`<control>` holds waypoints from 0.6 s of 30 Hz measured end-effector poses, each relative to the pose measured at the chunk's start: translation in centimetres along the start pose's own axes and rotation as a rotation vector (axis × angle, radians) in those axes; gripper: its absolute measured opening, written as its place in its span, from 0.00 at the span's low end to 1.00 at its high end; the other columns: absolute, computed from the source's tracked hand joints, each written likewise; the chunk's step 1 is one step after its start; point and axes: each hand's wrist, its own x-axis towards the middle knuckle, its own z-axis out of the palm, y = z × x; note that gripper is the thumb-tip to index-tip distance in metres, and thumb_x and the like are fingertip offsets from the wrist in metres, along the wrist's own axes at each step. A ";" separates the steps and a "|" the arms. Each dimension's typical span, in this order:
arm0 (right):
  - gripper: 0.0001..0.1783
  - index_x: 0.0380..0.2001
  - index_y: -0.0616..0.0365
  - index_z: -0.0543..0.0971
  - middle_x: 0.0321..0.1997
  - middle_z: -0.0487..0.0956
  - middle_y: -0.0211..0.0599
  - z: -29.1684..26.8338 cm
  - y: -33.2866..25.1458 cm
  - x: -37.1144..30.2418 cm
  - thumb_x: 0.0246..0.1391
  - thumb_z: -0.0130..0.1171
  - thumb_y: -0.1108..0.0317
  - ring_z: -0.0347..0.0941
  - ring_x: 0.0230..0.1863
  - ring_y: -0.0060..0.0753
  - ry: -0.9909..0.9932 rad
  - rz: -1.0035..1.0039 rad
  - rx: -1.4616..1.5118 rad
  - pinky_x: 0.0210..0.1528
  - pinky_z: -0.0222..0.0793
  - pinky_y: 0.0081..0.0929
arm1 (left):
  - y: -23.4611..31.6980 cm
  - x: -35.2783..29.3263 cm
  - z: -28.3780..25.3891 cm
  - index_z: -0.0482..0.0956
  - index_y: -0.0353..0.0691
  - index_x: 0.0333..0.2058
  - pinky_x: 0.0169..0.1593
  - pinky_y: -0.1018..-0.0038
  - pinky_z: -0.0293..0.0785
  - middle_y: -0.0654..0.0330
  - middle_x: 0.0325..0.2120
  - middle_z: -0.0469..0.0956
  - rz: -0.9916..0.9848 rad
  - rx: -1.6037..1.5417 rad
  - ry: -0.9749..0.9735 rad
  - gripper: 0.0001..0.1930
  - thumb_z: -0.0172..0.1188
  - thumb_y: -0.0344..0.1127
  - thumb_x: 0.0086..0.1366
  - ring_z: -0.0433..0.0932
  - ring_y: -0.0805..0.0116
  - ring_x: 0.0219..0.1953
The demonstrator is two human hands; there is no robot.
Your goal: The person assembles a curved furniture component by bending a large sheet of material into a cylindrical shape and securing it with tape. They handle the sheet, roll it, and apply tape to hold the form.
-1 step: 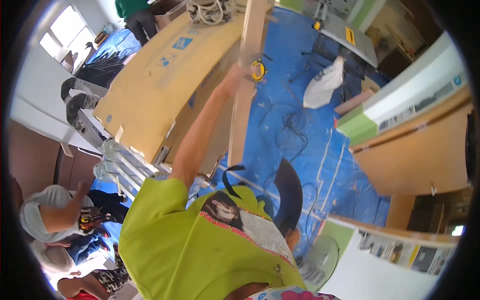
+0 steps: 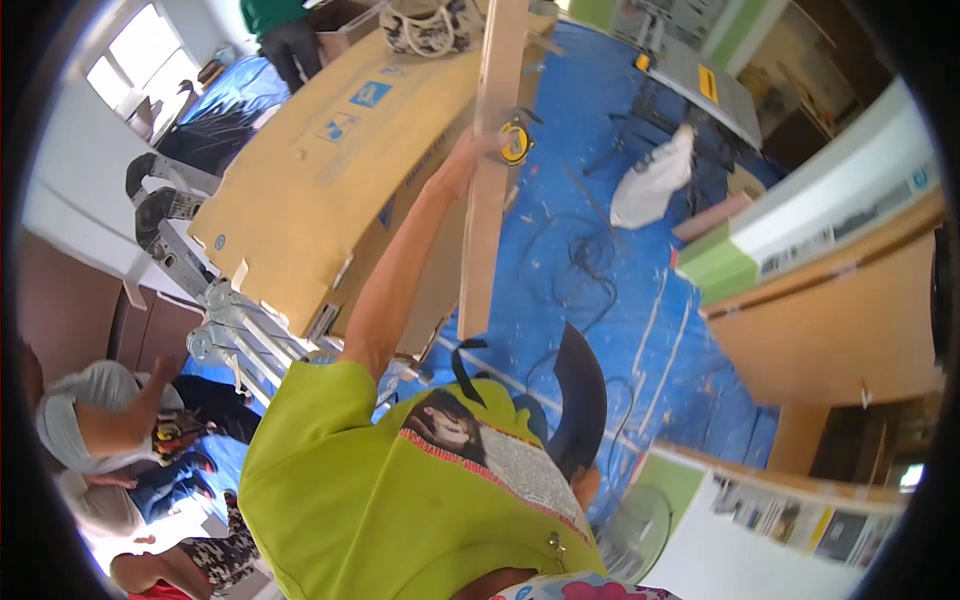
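My left hand (image 2: 474,160) reaches far forward, closed round a long, narrow wooden board (image 2: 482,240). A yellow and black tape measure (image 2: 515,143) is held in the same hand, against the board's right side. The board runs away from me along the edge of a large cardboard-covered stack (image 2: 300,160). Close to my right side, a bit of my right hand (image 2: 584,484) shows at the lower end of a dark, flat, blade-like piece (image 2: 580,400) that tapers upward. Its fingers are mostly hidden.
Blue sheeting (image 2: 640,300) with loose cables (image 2: 580,265) covers the floor. A table saw (image 2: 705,85) with a white bag (image 2: 655,180) stands far right. A folded ladder (image 2: 190,240) is at left. Other people (image 2: 110,420) are at lower left, another (image 2: 280,40) at the back. A camouflage bag (image 2: 425,25) lies on the cardboard.
The board and tape measure, blurred before, are now sharper. The board's lower end has shifted slightly right, and the whole view has moved a little. Both holds look the same.
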 end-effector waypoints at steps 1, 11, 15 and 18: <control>0.21 0.41 0.65 0.80 0.38 0.82 0.55 -0.1 1.0 2.3 0.50 0.61 0.58 0.78 0.38 0.62 -0.083 0.057 0.025 0.43 0.72 0.50 | 0.9 1.8 -0.3 0.69 0.37 0.56 0.43 0.68 0.80 0.54 0.43 0.78 0.038 -0.036 0.059 0.32 0.66 0.44 0.55 0.80 0.65 0.40; 0.20 0.37 0.68 0.79 0.32 0.81 0.57 3.9 7.0 25.4 0.51 0.60 0.59 0.77 0.36 0.65 -0.082 0.079 0.239 0.40 0.72 0.51 | 10.4 10.4 -13.4 0.78 0.32 0.36 0.25 0.78 0.77 0.58 0.27 0.77 0.261 0.277 0.760 0.26 0.71 0.53 0.54 0.78 0.71 0.24; 0.20 0.38 0.68 0.79 0.33 0.81 0.58 0.5 5.6 32.7 0.50 0.60 0.60 0.77 0.37 0.65 -0.101 0.001 0.211 0.41 0.72 0.52 | 11.6 13.0 -14.8 0.77 0.28 0.37 0.19 0.79 0.76 0.58 0.25 0.76 -0.226 0.609 0.883 0.29 0.72 0.53 0.55 0.80 0.69 0.23; 0.20 0.42 0.67 0.79 0.36 0.81 0.59 -2.2 -0.5 35.8 0.52 0.59 0.61 0.78 0.40 0.64 -0.111 -0.073 0.045 0.44 0.71 0.52 | 9.5 13.7 -18.4 0.72 0.24 0.46 0.23 0.72 0.82 0.52 0.27 0.78 -0.051 0.410 1.043 0.35 0.67 0.56 0.59 0.82 0.63 0.24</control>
